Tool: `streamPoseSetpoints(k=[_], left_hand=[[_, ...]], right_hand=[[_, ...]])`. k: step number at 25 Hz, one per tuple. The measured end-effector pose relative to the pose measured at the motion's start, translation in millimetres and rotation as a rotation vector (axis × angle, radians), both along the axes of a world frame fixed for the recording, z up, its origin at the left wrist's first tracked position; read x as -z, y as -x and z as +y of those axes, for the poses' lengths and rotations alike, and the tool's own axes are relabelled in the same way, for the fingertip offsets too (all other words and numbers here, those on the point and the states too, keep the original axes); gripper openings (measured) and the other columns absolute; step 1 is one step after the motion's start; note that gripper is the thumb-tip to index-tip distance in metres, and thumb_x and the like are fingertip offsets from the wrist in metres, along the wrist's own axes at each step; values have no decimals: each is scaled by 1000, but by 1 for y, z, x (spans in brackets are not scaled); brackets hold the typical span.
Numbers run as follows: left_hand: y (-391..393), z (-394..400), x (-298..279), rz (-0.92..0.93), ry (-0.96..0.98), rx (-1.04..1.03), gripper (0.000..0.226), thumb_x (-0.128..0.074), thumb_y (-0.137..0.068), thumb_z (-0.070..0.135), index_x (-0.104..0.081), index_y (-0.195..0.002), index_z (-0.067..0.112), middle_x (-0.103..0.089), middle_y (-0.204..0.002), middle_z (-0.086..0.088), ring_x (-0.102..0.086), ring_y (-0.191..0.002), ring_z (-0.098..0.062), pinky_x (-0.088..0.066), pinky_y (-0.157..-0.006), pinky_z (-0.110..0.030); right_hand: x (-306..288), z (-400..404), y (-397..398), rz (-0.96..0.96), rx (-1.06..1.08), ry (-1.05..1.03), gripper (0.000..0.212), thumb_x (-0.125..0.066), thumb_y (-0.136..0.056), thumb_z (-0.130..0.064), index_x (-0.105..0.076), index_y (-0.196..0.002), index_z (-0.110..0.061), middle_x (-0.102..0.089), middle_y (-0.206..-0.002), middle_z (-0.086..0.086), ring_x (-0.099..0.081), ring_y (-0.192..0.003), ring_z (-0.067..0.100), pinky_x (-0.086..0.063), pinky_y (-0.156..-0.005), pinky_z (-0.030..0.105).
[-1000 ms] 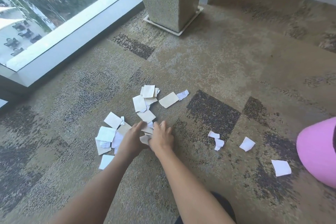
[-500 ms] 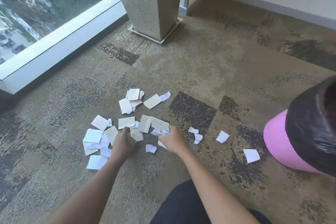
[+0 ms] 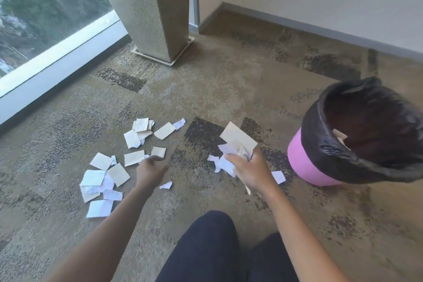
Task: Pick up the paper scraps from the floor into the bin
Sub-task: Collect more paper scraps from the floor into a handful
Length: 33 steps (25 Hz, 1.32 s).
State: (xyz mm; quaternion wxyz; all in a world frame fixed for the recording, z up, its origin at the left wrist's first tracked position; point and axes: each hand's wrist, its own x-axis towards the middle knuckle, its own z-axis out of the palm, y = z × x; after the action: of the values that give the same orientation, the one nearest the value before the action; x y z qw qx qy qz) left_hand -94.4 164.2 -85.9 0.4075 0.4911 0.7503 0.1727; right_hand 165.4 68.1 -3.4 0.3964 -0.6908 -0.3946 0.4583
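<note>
Right hand (image 3: 248, 168) grips paper scraps (image 3: 238, 142) beside bin (image 3: 304, 158) — left hand (image 3: 150, 170) seemingly loose, empty.

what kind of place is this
Probably an upper-floor office or hotel lobby corner: patterned commercial carpet, a floor-to-ceiling window looking down on trees, a speckled stone column, and a pink bin with a black liner.

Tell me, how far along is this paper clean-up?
Barely begun. The bin already holds at least one scrap. The right hand grips a bunch of scraps, not yet binned. The left hand holds nothing. Most scraps on the carpet remain.
</note>
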Motion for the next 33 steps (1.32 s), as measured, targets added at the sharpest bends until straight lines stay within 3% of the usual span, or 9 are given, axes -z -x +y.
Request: streamPoseSetpoints(k=[3, 7, 12, 16, 18, 23, 27, 30, 33], left_hand=[[-57, 1, -42, -225, -67, 18, 10, -76, -79, 19, -69, -84, 24, -66, -85, -1, -64, -67, -19, -52, -49, -32], [-143, -5, -102, -480, -130, 94, 13, -73, -83, 13, -66, -82, 24, -68, -92, -3, -67, -71, -16, -51, -45, -26], [-252, -32, -165, -615, -316, 294, 9, -73, -83, 16, -69, -91, 17, -71, -91, -1, -70, -79, -18, -60, -58, -34], [-330, -60, -191, -655, -408, 435, 7, -71, -79, 14, -71, -85, 19, -65, -71, 13, -61, -65, -1, -50, -60, -15], [-357, -69, -192, -658, -369, 495, 12, -68, -83, 13, -71, -94, 15, -67, -79, 8, -62, -71, -7, -51, -67, -19], [-376, -70, -182, -657, -190, 643, 52, -61, -93, 10, -44, -142, 11, -53, -139, -11, -52, -128, -25, -43, -107, -35], [-357, -66, -171, -726, -311, 556, 37, -56, -93, 5, -55, -130, 9, -60, -130, -9, -61, -115, -19, -46, -95, -22], [-324, -56, -147, -647, -372, 462, 27, -55, -92, 6, -60, -117, 13, -64, -114, 2, -60, -86, 0, -49, -80, -14], [-279, -41, -104, -432, -240, 506, 34, -54, -92, 4, -55, -125, 12, -59, -125, -1, -59, -103, -12, -51, -92, -28]], right_hand=[[-38, -13, -33, -8, 110, -76, 2, -68, -80, -36, -69, -80, -34, -60, -60, -19, -55, -54, 0, -44, -52, 14], [-72, -26, -96, -83, 360, -174, 23, -69, -72, -39, -66, -78, -18, -61, -63, -13, -54, -55, 5, -47, -53, 19], [-82, -48, -179, -229, 680, -171, 48, -70, -70, -39, -68, -112, -17, -73, -104, -1, -69, -94, 21, -55, -83, 38], [-74, -62, -216, -337, 816, -52, 57, -72, -73, -40, -61, -124, -16, -67, -117, 6, -64, -106, 30, -50, -87, 37], [-74, -62, -223, -290, 830, -29, 61, -74, -71, -45, -59, -124, -18, -66, -118, 4, -64, -106, 29, -53, -92, 45], [-80, -57, -233, 41, 963, -35, 91, -81, -72, -46, -32, -144, -19, -55, -132, 4, -62, -112, 22, -51, -99, 45], [-87, -55, -237, 200, 1078, -87, 71, -71, -81, -49, -45, -140, -19, -53, -136, 5, -54, -116, 22, -48, -99, 51], [-86, -57, -223, -16, 1080, -134, 61, -68, -84, -45, -49, -135, -18, -54, -134, 3, -54, -121, 20, -45, -102, 40], [-83, -57, -186, -509, 865, -328, 52, -68, -83, -37, -51, -129, -18, -50, -132, 2, -52, -121, 18, -44, -101, 31]])
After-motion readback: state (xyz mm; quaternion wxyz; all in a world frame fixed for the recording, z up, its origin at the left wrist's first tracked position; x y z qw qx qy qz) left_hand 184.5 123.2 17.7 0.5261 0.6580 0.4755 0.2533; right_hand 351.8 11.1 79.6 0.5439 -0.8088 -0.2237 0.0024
